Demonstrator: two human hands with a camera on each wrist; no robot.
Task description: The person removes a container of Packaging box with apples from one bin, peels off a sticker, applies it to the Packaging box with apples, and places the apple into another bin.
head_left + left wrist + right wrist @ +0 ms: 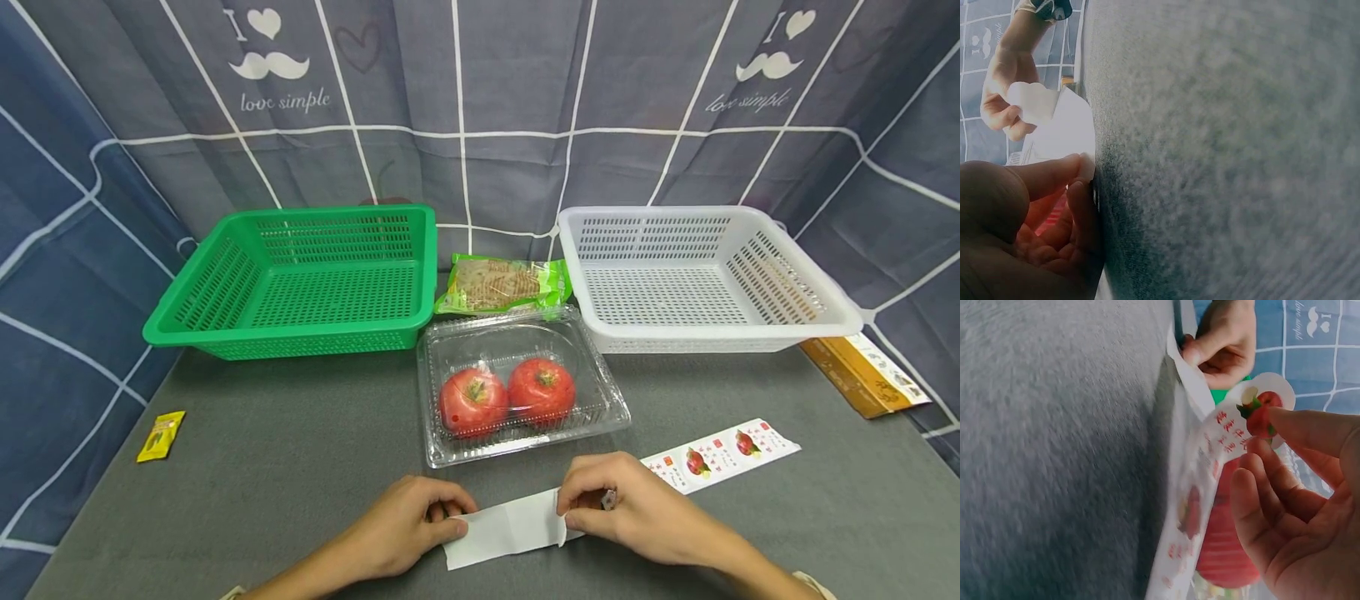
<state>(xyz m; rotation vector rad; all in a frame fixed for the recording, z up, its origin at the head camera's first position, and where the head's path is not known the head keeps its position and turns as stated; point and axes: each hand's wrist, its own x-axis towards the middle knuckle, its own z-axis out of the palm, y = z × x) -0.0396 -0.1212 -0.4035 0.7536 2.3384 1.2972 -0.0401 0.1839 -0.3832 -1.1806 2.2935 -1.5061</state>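
My left hand [408, 521] pinches the left end of a white sticker strip [498, 525] near the table's front edge. With thumb and fingertips, my right hand [637, 508] holds a round-ended fruit sticker [1260, 403] that is lifted from the strip; its printed side shows in the right wrist view. Beyond my right hand the strip's printed stickers [701, 458] lie face up on the table. Just behind the hands is a clear plastic clamshell box [525, 329] with its lid down. Inside it sit two red apples [474, 402], side by side.
A green basket [300, 337] stands at the back left and a white basket [712, 337] at the back right. Between them lies a green-edged food packet [498, 283]. A small yellow sachet [161, 436] is at far left, a brown-and-white package [862, 375] at far right.
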